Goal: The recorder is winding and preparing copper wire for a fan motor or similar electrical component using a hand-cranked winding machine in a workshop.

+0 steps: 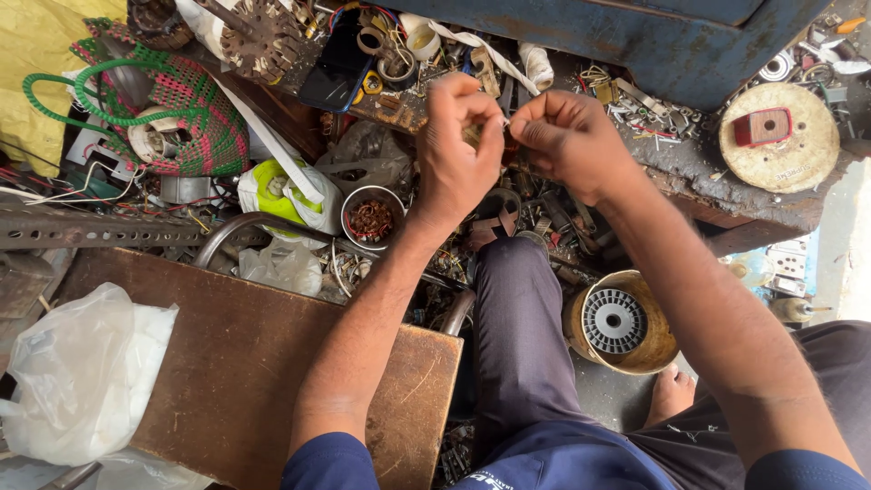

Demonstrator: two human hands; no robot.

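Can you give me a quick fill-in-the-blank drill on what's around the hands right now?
1. Both hands, the left hand and right hand, pinch one small item between their ____.
2. The woven basket has green ____.
3. The spool stands beside the person's bare ____.
4. The white plastic bag lies on the ____ board.

Missing words: fingers; handles; foot; brown

Left hand (pixel 458 145) and right hand (pixel 567 141) meeting above cluttered bench. Small bowl (pixel 372 218) sitting just left of left wrist. Woven basket (pixel 186 113) lying far left. Wire spool (pixel 621 322) standing below right forearm, beside knee. Plastic bag (pixel 82 372) resting on board (pixel 263 363), lower left.
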